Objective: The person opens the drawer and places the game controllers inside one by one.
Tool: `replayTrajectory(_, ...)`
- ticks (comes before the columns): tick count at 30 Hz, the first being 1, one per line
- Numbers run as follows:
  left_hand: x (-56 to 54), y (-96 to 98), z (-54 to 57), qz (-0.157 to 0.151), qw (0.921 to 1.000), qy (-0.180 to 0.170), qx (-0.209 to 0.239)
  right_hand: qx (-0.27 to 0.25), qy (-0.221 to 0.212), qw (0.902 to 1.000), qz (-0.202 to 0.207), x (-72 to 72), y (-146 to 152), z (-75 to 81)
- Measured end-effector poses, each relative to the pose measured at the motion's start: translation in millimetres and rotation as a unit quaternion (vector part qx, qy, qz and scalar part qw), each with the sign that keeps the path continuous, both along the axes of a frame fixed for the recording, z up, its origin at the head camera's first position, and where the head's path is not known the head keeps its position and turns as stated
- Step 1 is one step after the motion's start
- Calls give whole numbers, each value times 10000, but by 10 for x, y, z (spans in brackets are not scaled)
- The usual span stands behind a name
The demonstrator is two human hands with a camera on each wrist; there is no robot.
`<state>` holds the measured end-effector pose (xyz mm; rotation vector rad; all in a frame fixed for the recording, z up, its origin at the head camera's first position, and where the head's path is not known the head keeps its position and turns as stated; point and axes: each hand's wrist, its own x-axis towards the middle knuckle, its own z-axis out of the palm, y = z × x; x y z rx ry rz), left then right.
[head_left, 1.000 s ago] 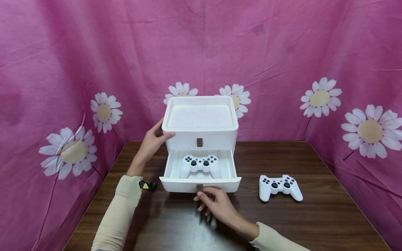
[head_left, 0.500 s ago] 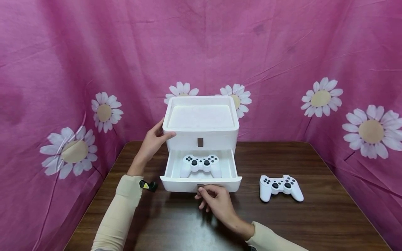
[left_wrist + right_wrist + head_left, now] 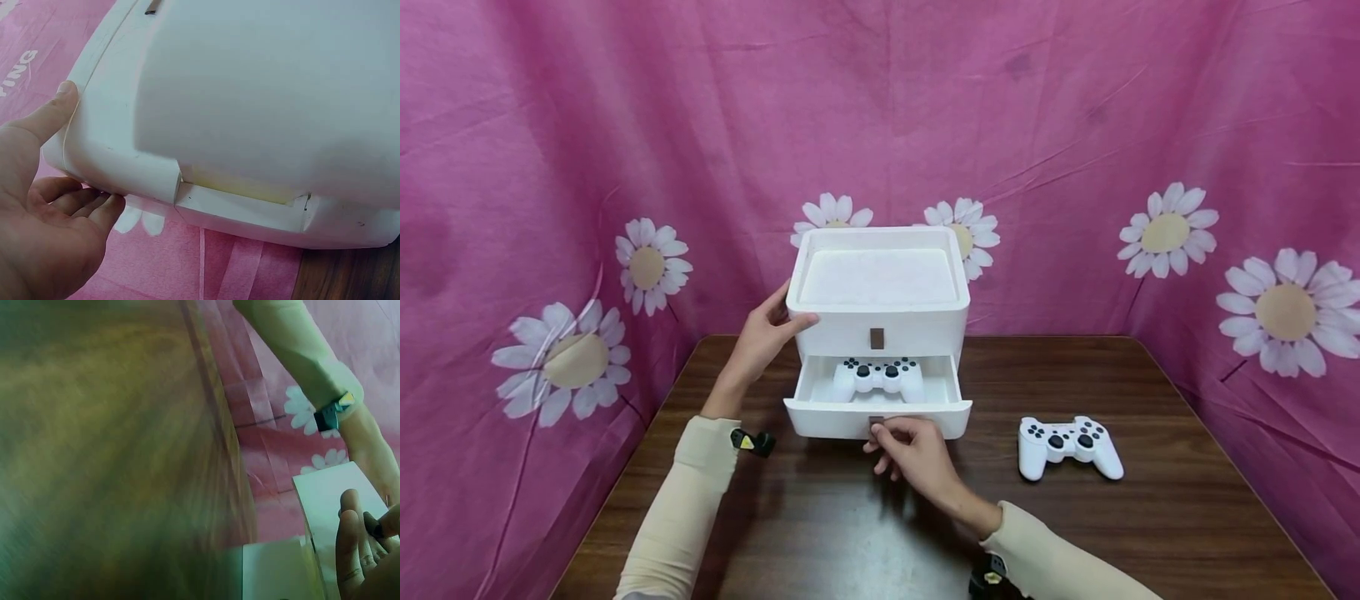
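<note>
A white two-drawer organizer (image 3: pixel 917 335) stands on the table with its lower drawer (image 3: pixel 827 422) partly pulled out. Inside that drawer lies a white game controller (image 3: pixel 877 381), its back edge close beneath the upper drawer. My left hand (image 3: pixel 760 342) grips the organizer's upper left corner, thumb on the front. The left wrist view shows its other fingers bent against the side. With thumb and fingers, my right hand (image 3: pixel 921 458) pinches the brown pull tab (image 3: pixel 876 420) of the lower drawer. The dark tab (image 3: pixel 374 525) shows between those fingers in the right wrist view.
A second white game controller (image 3: pixel 1070 447) lies on the dark wooden table (image 3: pixel 1180 500), right of the organizer. The upper drawer is closed, with its own brown tab (image 3: pixel 877 338). A pink flowered cloth (image 3: pixel 880 125) hangs behind and at both sides.
The lower drawer has slid partway inward, carrying its controller toward the organizer. My right hand has moved forward with the tab. My left hand keeps its place on the corner.
</note>
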<state>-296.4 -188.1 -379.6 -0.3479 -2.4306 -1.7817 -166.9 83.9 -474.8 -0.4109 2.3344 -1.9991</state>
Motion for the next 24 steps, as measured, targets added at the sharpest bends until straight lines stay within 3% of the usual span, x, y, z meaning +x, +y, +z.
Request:
replayTrajectory(8, 8, 13, 22, -76, 9998, -76, 152, 89, 136, 9999, 43, -328, 25, 28)
replayTrajectory(24, -12, 20, -10, -123, 9994, 49, 333, 118, 28, 9998, -134, -751, 6, 51)
